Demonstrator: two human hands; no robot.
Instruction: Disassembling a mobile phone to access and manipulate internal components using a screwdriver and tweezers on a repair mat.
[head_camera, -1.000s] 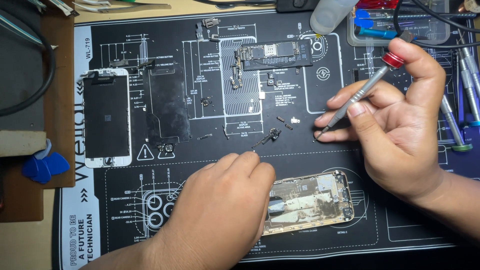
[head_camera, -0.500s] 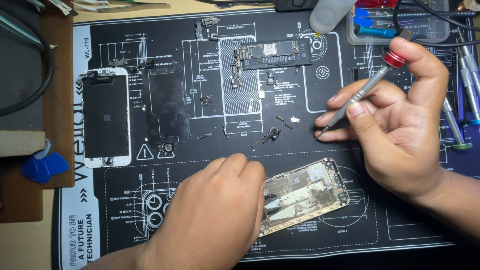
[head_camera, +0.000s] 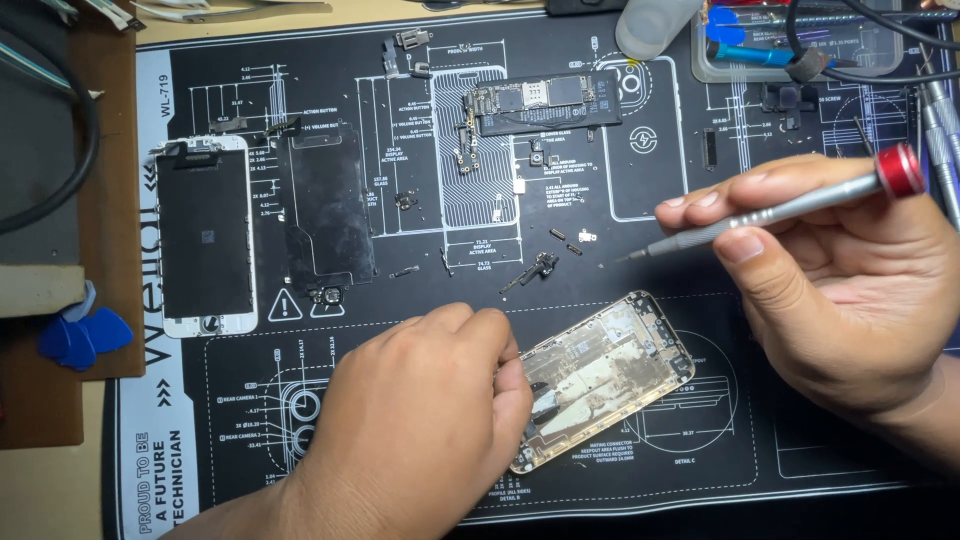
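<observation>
Left hand (head_camera: 425, 420): fingers pressing on the gutted phone shell (head_camera: 610, 375), steadying its left end.
Right hand (head_camera: 850, 290): pinching a red-capped screwdriver (head_camera: 780, 212), tip hovering above the mat.
Shell: tilted, near the repair mat's (head_camera: 700, 450) front edge.

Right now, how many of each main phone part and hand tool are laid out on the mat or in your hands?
Gold phone housing, under left hand: 1
White-framed screen: 1
Black backing plate: 1
Logic board: 1
Red-capped screwdriver, in right hand: 1
Total: 5
</observation>
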